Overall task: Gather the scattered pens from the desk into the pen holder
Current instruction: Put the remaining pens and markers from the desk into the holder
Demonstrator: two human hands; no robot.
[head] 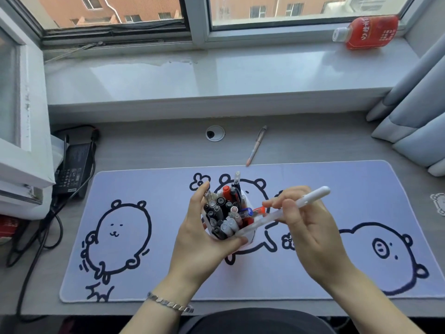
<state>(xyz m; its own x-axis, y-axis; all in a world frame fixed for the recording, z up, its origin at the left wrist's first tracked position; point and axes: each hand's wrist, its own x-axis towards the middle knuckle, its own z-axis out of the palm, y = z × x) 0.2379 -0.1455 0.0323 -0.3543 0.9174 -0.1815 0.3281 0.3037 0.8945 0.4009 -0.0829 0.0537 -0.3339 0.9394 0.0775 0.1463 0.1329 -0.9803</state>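
Observation:
A white pen holder (248, 235), crammed with several black, red and clear pens, stands in the middle of the lilac desk mat (156, 189). My left hand (202, 232) wraps around its left side and front. My right hand (303, 227) grips a white pen (313, 195), held slanted with its lower end over the holder's front rim. One pink-and-grey pen (256, 144) lies loose on the grey desk behind the mat.
A black power brick (74, 167) with cables sits at the left edge of the desk. A cable hole (215, 133) lies behind the mat. A red drink bottle (368, 32) rests on the windowsill. Grey curtains (414, 116) hang at the right.

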